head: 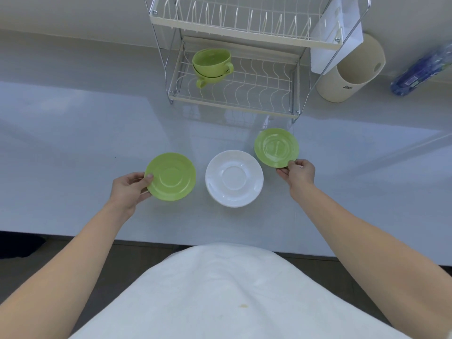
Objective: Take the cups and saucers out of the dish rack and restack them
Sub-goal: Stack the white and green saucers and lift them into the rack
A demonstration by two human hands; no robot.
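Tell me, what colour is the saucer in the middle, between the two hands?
White. The middle saucer shows best in the head view, between two green ones.

Glossy ceramic saucers point(234, 178), chrome wire dish rack point(234, 86), glossy white counter point(73, 133)

You face a glossy white counter point(73, 133) against a pale wall point(61, 11); dark floor point(137, 255) shows below its near edge.

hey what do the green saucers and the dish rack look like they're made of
The two round green saucers look like glazed ceramic, though glossy plastic is possible: smooth and shiny. The two-tier dish rack looks like chromed metal wire with cream-coated grids.
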